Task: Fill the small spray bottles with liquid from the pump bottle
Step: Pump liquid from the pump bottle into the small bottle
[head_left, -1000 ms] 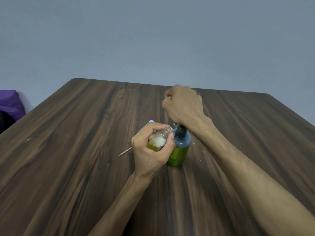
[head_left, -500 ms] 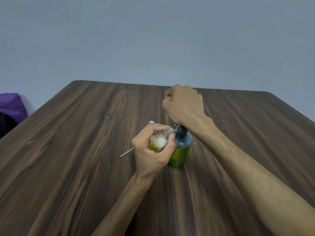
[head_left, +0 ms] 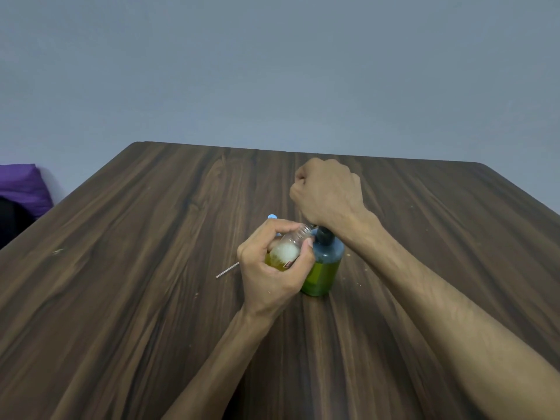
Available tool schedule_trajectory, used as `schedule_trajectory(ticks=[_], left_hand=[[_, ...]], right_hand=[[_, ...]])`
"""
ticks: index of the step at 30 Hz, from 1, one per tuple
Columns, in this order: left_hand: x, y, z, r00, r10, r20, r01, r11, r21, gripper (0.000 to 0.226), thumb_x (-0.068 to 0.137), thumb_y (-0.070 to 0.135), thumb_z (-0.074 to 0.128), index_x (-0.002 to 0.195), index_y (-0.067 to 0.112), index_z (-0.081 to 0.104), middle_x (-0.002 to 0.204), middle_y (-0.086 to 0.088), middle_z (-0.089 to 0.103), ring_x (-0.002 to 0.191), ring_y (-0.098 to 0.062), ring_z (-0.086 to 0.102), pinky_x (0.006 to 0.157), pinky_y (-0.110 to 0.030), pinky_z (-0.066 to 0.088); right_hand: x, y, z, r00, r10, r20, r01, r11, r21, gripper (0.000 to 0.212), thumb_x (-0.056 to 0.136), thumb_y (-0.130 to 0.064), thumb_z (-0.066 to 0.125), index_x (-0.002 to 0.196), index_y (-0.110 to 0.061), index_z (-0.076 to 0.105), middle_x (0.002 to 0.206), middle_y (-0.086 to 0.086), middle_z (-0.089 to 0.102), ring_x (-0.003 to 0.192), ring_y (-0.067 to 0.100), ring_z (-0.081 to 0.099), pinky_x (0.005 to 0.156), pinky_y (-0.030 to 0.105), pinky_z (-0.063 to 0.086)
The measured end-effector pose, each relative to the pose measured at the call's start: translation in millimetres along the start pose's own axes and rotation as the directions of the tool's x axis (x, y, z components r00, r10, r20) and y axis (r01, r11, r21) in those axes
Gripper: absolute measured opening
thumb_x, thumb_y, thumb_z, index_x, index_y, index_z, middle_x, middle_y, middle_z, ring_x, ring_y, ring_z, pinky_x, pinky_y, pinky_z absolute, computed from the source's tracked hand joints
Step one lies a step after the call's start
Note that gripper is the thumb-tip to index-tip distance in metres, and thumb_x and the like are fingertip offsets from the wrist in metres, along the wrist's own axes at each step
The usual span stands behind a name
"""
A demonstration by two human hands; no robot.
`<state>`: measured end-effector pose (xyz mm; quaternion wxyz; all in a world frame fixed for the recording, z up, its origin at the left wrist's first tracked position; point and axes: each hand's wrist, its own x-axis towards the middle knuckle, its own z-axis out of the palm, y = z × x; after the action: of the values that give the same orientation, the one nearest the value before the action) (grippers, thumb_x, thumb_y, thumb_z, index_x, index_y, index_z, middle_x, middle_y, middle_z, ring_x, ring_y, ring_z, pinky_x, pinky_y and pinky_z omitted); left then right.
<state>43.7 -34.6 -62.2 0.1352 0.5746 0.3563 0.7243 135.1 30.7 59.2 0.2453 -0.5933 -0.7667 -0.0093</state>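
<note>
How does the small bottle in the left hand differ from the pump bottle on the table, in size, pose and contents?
The small spray bottle is clear and smaller; the pump bottle is larger and blue-tinted. The small spray bottle is tilted, gripped off the table by the left hand; the pump bottle stands upright on the table, its top under the fisted right hand. The small spray bottle shows white foam; the pump bottle shows none. Both hold yellow-green liquid.

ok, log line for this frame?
left hand: holds small bottle tilted at pump | right hand: fist on pump bottle top | bottle: part full, foamy
</note>
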Motion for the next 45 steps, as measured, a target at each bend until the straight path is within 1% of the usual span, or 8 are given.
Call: schedule_trajectory(ticks=[4,11,16,20,24,29,42,45], left_hand=[[-0.9,0.2,0.8,1.000,-0.005,-0.006,0.005,1.000,0.011,0.014,0.083,0.004,0.081,0.094,0.003,0.073,0.090,-0.002,0.076,0.078,-0.021,0.075,0.067,-0.034,0.058],[-1.9,-1.2,0.3,1.000,-0.011,-0.006,0.011,1.000,0.008,0.015,0.083,0.004,0.082,0.094,0.004,0.073,0.090,-0.003,0.077,0.076,-0.022,0.076,0.064,-0.041,0.059],[-0.6,-0.3,1.2,1.000,-0.015,-0.009,0.015,1.000,0.018,0.014,0.083,0.006,0.081,0.094,0.003,0.072,0.089,-0.001,0.076,0.076,-0.020,0.074,0.065,-0.035,0.057],[-1.1,-0.3,1.4,1.000,-0.018,-0.014,0.018,1.000,0.017,0.015,0.082,0.002,0.082,0.093,0.002,0.073,0.089,-0.001,0.077,0.076,-0.021,0.076,0.065,-0.039,0.059],[-0.3,-0.6,1.6,1.000,-0.012,-0.014,0.012,1.000,0.029,0.015,0.081,0.003,0.083,0.093,0.002,0.072,0.089,-0.003,0.076,0.076,-0.021,0.074,0.066,-0.036,0.057],[-0.6,-0.4,1.1,1.000,-0.009,-0.013,0.009,1.000,0.020,0.016,0.082,0.001,0.082,0.094,0.003,0.073,0.091,-0.003,0.077,0.078,-0.021,0.076,0.066,-0.044,0.060],[-1.2,2.0,0.1,1.000,-0.004,0.002,0.004,1.000,0.022,0.014,0.082,0.002,0.080,0.093,0.003,0.072,0.090,-0.001,0.076,0.078,-0.019,0.074,0.069,-0.030,0.055],[0.1,1.7,0.8,1.000,-0.007,-0.002,0.007,0.999,0.035,0.014,0.081,0.002,0.081,0.092,0.003,0.072,0.089,0.000,0.076,0.076,-0.018,0.073,0.068,-0.028,0.054]], right_hand=[[4.2,0.1,-7.0,0.996,0.006,-0.087,-0.003,0.999,0.036,0.025,0.075,-0.009,0.046,0.055,-0.015,0.034,0.052,-0.002,0.036,0.051,0.021,0.029,0.052,0.030,0.023],[2.5,0.7,-5.1,0.997,0.001,-0.076,0.000,1.000,0.015,0.022,0.075,-0.009,0.047,0.056,-0.015,0.036,0.052,-0.001,0.039,0.050,0.021,0.030,0.051,0.030,0.026],[1.6,-0.1,-0.4,1.000,0.003,-0.004,-0.003,1.000,-0.011,0.022,0.076,-0.011,0.047,0.055,-0.014,0.039,0.053,0.000,0.043,0.051,0.022,0.035,0.052,0.030,0.027],[5.1,0.0,-8.2,0.996,-0.014,-0.084,0.016,1.000,0.016,0.021,0.075,-0.009,0.046,0.057,-0.015,0.036,0.053,0.000,0.037,0.051,0.022,0.030,0.051,0.030,0.025],[1.6,-0.7,-1.1,1.000,-0.002,-0.006,0.001,1.000,-0.013,0.022,0.075,-0.010,0.047,0.056,-0.014,0.038,0.053,0.000,0.041,0.050,0.021,0.031,0.051,0.031,0.025],[2.8,0.5,-4.3,0.999,-0.012,-0.051,0.013,1.000,0.020,0.023,0.075,-0.009,0.046,0.055,-0.014,0.037,0.051,-0.002,0.038,0.049,0.019,0.031,0.051,0.030,0.025],[0.5,-0.3,-7.0,0.996,-0.003,-0.084,0.003,1.000,0.011,0.025,0.075,-0.010,0.048,0.054,-0.014,0.036,0.052,-0.001,0.036,0.050,0.019,0.028,0.051,0.030,0.022],[2.2,-0.5,-2.7,0.998,0.002,-0.065,-0.001,1.000,0.014,0.025,0.078,-0.011,0.049,0.055,-0.014,0.042,0.054,-0.001,0.044,0.052,0.020,0.037,0.053,0.031,0.027]])
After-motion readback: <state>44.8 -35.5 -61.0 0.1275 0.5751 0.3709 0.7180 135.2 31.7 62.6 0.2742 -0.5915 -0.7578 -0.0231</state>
